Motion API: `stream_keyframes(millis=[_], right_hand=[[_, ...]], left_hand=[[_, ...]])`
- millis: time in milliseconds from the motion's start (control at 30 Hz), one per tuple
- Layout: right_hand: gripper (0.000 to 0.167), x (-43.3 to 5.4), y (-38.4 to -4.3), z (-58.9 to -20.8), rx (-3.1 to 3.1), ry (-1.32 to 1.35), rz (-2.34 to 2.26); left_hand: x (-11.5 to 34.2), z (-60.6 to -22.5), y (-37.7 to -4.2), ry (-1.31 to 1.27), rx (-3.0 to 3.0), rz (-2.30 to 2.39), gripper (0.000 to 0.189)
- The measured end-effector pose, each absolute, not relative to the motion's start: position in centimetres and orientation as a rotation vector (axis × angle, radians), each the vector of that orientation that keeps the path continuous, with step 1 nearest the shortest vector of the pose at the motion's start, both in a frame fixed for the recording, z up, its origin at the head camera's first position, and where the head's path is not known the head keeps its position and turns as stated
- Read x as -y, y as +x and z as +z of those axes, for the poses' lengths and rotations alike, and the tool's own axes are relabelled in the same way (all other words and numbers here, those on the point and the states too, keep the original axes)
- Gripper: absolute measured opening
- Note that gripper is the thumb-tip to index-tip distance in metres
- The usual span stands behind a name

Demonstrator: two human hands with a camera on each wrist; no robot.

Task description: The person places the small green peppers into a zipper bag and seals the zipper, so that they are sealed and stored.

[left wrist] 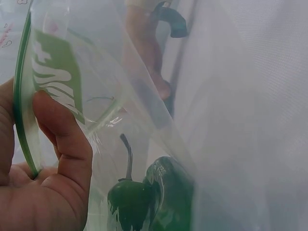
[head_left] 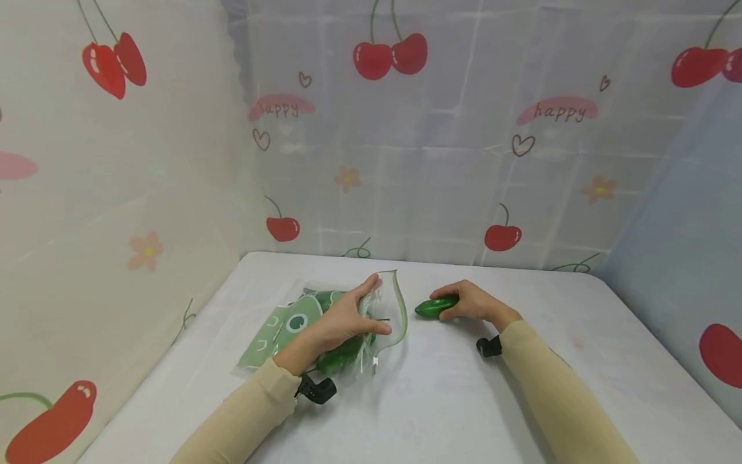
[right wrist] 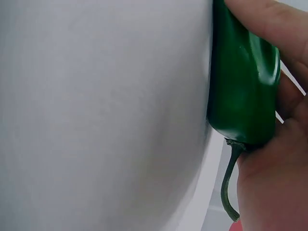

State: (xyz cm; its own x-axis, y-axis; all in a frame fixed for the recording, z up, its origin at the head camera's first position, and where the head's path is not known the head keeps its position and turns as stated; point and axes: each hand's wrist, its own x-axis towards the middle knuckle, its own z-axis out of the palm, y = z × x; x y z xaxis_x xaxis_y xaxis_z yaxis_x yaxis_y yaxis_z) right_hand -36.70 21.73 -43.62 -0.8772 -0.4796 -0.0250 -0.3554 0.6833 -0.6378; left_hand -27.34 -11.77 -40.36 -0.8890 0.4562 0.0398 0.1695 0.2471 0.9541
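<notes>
A clear zip bag (head_left: 400,293) with a green printed front lies left of centre on the table, its mouth spread toward the right. Several glossy green peppers (left wrist: 129,199) show through its plastic. My left hand (head_left: 342,319) holds the bag near its mouth, thumb and index finger spread apart; in the left wrist view the thumb lies against the plastic by the green zip strip (left wrist: 20,96). To the right of the mouth, my right hand (head_left: 472,301) grips another green pepper (right wrist: 245,82) by its sides. That pepper lies on the tabletop, its curved stem (right wrist: 228,185) toward the wrist.
The white table (head_left: 440,399) runs back to a hanging sheet (head_left: 429,161) printed with cherries, hearts and flowers. Similar sheets close off the left and right sides. Each wrist carries a black strapped device (head_left: 489,347).
</notes>
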Motion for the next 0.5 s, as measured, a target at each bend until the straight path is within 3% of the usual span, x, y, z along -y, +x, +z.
stream_keyframes(millis=[500], right_hand=[[0.056, -21.47, -36.1, -43.65, -2.716, -0.651, -0.906]], left_hand=[[11.71, -40.3, -27.34, 0.575, -2.273, 1.698, 0.119]])
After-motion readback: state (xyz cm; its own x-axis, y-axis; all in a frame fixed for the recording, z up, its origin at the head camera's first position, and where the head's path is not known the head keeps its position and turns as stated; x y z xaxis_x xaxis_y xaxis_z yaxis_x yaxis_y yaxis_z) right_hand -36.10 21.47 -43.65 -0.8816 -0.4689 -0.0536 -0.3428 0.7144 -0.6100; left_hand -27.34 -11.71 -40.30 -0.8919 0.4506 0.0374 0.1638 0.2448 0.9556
